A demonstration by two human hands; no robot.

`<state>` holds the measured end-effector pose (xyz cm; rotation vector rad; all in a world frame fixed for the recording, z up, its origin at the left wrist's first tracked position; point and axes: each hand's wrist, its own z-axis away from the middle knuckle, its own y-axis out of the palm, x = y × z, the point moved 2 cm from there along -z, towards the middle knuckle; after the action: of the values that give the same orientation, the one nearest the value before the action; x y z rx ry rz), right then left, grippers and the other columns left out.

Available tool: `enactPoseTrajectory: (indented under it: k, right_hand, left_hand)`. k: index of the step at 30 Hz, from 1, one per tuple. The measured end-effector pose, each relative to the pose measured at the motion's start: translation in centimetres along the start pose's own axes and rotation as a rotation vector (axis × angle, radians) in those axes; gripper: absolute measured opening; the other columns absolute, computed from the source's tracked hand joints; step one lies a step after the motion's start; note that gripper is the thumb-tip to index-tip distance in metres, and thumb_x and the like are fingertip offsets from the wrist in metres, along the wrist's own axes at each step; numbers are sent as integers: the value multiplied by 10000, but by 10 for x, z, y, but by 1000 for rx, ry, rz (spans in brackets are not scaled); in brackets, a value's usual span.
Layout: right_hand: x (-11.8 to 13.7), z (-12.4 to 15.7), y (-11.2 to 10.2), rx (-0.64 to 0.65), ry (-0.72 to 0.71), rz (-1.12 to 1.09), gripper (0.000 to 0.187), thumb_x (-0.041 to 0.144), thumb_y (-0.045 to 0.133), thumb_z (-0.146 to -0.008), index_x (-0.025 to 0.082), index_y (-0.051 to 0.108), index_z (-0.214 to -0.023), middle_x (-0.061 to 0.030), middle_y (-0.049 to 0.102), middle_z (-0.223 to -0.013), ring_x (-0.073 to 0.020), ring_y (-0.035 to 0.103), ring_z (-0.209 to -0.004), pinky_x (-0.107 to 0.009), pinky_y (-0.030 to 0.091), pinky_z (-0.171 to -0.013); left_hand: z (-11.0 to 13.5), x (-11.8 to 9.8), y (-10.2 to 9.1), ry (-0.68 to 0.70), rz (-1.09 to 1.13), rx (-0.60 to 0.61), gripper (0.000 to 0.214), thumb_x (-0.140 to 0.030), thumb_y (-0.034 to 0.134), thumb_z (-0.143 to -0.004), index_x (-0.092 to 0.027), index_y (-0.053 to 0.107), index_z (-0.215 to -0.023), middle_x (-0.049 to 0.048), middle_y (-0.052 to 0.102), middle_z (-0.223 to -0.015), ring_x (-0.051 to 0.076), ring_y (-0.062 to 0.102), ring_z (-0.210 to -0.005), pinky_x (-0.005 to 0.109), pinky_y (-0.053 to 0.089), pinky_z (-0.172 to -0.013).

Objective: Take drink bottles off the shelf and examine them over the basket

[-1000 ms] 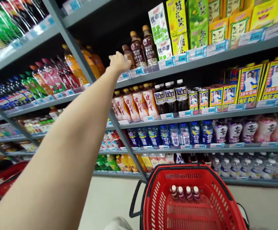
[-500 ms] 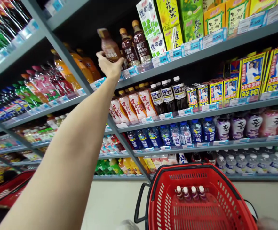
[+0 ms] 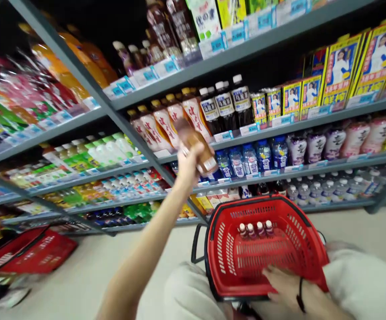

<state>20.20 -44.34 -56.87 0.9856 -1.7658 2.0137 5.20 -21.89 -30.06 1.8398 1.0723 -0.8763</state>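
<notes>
My left hand (image 3: pixel 190 162) is closed around a brown drink bottle (image 3: pixel 197 144), blurred by motion and tilted with its dark cap up and to the left. Hand and bottle are in front of the shelves, above and left of the red shopping basket (image 3: pixel 228 291). Several small bottles (image 3: pixel 256 230) with pale caps stand in a row inside the basket, towards its far side. Over the basket's near right rim, my right hand (image 3: pixel 284 284) has its fingers stretched out and holds nothing that I can see. A dark band circles its wrist.
Dark brown bottles (image 3: pixel 176 26) stand on the upper shelf. Below are bottles with pale labels (image 3: pixel 166 120), blue-capped bottles (image 3: pixel 249 160) and yellow cartons (image 3: pixel 342 66). A second red basket (image 3: pixel 51 253) is at lower left. My knees (image 3: pixel 189 289) flank the basket.
My left hand has brought the brown bottle away from the upper shelf, down and to the right. The view has shifted, and my right hand now shows at the basket's near rim.
</notes>
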Motion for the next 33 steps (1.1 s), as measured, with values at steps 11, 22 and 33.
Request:
enactPoseTrajectory:
  k: [11, 22, 33]
  right_hand:
    - [15, -13, -17, -11, 74, -155, 477, 351, 475, -1008, 180, 484, -1453, -192, 591, -1395, -278, 687, -1103, -527, 521, -1087]
    - [-19, -107, -10, -69, 26, -754, 898, 427, 841, -808, 213, 319, -1507, -174, 607, -1399, -270, 645, -1254, -442, 587, -1012]
    - [-20, -96, -11, -72, -50, -771, 778, 472, 813, -886, 231, 405, -1503, -119, 531, -1518, -241, 579, -1359, -384, 471, -1182]
  left_hand:
    - [164, 200, -88, -469, 19, -9, 593, -364, 982, -548, -151, 620, -967, 42, 736, -843, 164, 690, -719, 277, 570, -715]
    - [187, 201, -71, -497, 96, -16, 684, -457, 919, -700, -162, 550, -1195, 99, 704, -1107, 208, 705, -950, 329, 590, -880]
    - [205, 202, -75, -281, -90, 185, 796, -295, 810, -843, -220, 404, -1524, 125, 592, -1435, 254, 633, -1266, 371, 524, -1100]
